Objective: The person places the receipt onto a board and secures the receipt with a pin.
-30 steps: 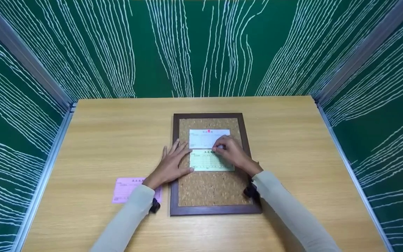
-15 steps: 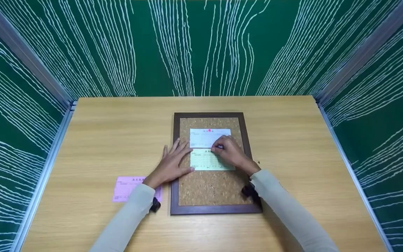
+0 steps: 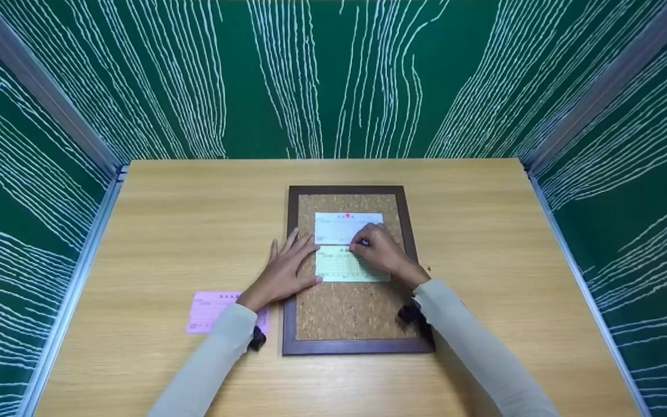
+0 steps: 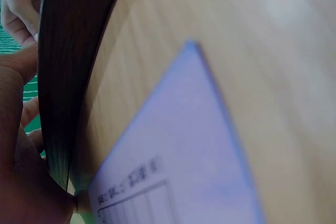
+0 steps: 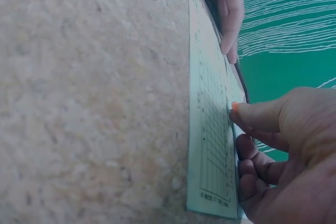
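A framed cork board [image 3: 339, 313] lies on the table with a white slip [image 3: 333, 229] held under a red pin [image 3: 347, 215]. Just below it is a green slip [image 3: 336, 266]. My left hand [image 3: 284, 275] rests spread over the board's left frame, thumb and a fingertip touching the green slip's left edge. Over the green slip's top edge, my right hand [image 3: 383, 252] pinches a small orange-red pin [image 5: 234, 107] between thumb and finger, its point at the paper in the right wrist view. The right hand covers the green slip's upper right.
A pink slip [image 3: 212, 313] lies on the wooden table [image 3: 194, 231] left of the board, partly under the left forearm. Green walls [image 3: 252, 87] with white wavy lines stand behind and at both sides.
Both hands keep almost the same pose over the board. The head view has shifted very slightly.
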`<control>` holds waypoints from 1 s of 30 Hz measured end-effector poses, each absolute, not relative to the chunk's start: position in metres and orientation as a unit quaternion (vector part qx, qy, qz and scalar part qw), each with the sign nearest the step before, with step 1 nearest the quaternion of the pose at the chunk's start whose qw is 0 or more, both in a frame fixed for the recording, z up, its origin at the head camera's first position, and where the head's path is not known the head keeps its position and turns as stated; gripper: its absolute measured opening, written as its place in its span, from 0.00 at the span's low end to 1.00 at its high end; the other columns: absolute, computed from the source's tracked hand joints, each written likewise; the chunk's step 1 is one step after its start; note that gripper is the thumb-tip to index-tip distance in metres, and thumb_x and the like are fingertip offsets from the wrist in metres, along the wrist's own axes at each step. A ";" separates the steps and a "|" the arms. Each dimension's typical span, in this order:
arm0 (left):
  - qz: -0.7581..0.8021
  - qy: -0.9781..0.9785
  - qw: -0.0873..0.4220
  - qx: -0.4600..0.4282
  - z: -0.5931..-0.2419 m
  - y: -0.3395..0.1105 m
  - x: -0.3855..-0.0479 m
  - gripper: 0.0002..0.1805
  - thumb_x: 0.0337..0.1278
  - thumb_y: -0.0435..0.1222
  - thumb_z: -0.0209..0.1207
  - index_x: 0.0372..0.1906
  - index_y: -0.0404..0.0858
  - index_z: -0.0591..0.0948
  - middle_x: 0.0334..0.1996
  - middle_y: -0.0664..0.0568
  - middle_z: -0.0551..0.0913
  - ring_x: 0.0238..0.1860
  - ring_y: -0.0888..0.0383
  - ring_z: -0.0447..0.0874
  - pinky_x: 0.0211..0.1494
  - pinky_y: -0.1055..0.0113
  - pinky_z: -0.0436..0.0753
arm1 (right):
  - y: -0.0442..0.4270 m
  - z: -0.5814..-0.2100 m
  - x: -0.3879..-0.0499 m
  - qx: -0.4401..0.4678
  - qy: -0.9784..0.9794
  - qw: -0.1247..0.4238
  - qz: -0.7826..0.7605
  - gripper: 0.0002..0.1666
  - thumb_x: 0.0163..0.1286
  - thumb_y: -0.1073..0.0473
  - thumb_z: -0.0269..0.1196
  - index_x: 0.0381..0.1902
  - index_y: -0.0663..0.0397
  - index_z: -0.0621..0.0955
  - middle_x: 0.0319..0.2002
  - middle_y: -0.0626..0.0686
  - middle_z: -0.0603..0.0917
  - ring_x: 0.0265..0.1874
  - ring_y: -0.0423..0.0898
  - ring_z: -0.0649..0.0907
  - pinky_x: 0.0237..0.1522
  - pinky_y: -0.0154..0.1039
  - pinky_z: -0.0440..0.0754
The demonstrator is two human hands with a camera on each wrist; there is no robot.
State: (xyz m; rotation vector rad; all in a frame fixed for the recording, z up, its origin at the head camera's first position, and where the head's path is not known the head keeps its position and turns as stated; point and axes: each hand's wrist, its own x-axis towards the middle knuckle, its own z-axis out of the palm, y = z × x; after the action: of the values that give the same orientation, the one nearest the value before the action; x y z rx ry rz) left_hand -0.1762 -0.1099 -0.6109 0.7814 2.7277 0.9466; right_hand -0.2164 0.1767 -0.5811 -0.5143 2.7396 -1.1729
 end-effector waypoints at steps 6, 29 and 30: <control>0.315 0.910 0.076 0.259 -0.610 -0.110 -0.176 0.43 0.70 0.58 0.68 0.83 0.47 0.71 0.89 0.47 0.56 0.91 0.42 0.37 0.84 0.25 0.31 | 0.175 -0.581 -0.219 -0.185 0.900 0.055 -0.390 0.07 0.74 0.68 0.72 0.33 0.63 0.92 0.34 0.55 0.85 0.37 0.49 0.75 0.46 0.45 0.69; 0.319 0.908 0.072 0.263 -0.610 -0.111 -0.176 0.43 0.70 0.57 0.69 0.83 0.45 0.71 0.90 0.46 0.54 0.91 0.41 0.37 0.84 0.25 0.30 | 0.169 -0.578 -0.225 -0.070 0.902 0.121 -0.408 0.08 0.73 0.66 0.72 0.31 0.59 0.88 0.38 0.53 0.81 0.36 0.49 0.77 0.35 0.38 0.75; 0.320 0.907 0.072 0.263 -0.610 -0.111 -0.176 0.43 0.70 0.57 0.69 0.83 0.45 0.71 0.90 0.47 0.54 0.91 0.41 0.37 0.84 0.26 0.31 | 0.169 -0.578 -0.225 -0.067 0.902 0.121 -0.409 0.08 0.73 0.66 0.72 0.31 0.59 0.87 0.38 0.53 0.81 0.36 0.48 0.77 0.35 0.38 0.74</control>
State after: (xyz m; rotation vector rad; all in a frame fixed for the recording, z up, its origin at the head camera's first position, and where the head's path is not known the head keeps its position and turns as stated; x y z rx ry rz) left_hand -0.1757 -0.1107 -0.6098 0.7912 2.7267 0.9601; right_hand -0.2249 0.1686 -0.5780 -0.1956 2.6349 -1.1947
